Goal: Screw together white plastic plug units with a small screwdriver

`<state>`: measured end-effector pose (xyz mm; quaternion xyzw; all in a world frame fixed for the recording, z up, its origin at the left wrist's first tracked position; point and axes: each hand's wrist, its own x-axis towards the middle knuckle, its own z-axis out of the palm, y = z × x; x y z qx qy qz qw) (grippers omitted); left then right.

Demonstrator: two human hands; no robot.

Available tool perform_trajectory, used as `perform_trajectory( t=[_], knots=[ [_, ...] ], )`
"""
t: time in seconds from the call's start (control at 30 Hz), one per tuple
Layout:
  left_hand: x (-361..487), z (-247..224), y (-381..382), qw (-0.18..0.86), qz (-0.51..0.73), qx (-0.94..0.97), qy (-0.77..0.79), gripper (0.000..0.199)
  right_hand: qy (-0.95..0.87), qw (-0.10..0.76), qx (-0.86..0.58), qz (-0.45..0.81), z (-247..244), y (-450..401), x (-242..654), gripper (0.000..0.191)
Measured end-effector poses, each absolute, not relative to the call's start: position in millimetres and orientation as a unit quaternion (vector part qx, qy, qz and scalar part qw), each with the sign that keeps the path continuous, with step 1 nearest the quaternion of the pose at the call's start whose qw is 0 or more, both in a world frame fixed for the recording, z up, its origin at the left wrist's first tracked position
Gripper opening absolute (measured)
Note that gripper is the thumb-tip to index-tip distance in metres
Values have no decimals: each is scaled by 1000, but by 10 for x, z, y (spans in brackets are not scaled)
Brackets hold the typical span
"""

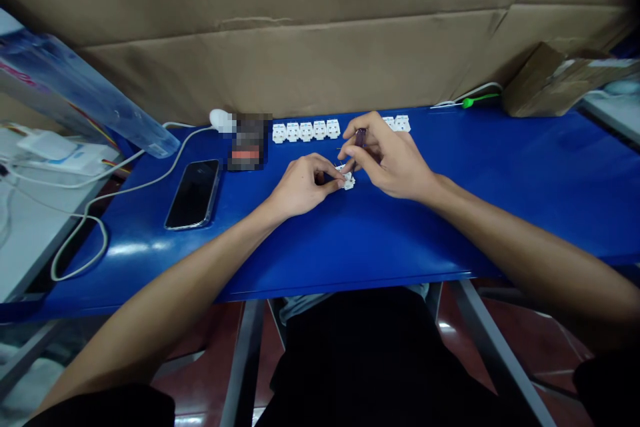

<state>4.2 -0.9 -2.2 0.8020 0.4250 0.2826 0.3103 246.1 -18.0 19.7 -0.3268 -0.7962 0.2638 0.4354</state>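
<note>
My left hand (pixel 303 185) is closed in a pinch on a small white plastic part (pixel 349 182), which rests on the blue table in front of me. Over the same part, my right hand (pixel 387 157) is closed around a small tool with a dark purple handle (pixel 360 138). The fingers cover most of the tool, so its exact kind and its tip do not show clearly. Behind the hands stands a row of several similar white plastic parts (pixel 306 131). More white parts (pixel 401 123) sit beyond my right hand, partly hidden by it.
A phone (pixel 194 195) lies on the blue table (pixel 300 247) at the left, near a white cable (pixel 135 195) and a blurred-out dark pack (pixel 247 143). Brown cardboard (pixel 310 60) walls the back. At the right end is a cardboard box (pixel 545 83) beside a green-tipped cable (pixel 469 103).
</note>
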Motion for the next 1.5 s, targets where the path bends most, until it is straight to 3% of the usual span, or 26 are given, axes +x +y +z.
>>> perform_trajectory(
  t=[0.23,0.47,0.73,1.3,1.5],
  knots=[
    [-18,5,3,370,287,794,387,15,-824,461,-266,196,91,-157,2507,36],
    [-73,56,24,384,260,806,368,15,-848,419,-197,257,166,-123,2584,45],
    [-79,28,46,365,258,815,368,17,-828,407,-197,332,228,-103,2578,33],
    [-64,21,35,349,259,820,373,16,-788,433,-258,354,333,-222,2454,12],
    [-54,25,17,342,268,816,382,14,-772,462,-304,314,282,-292,2405,19]
  ],
)
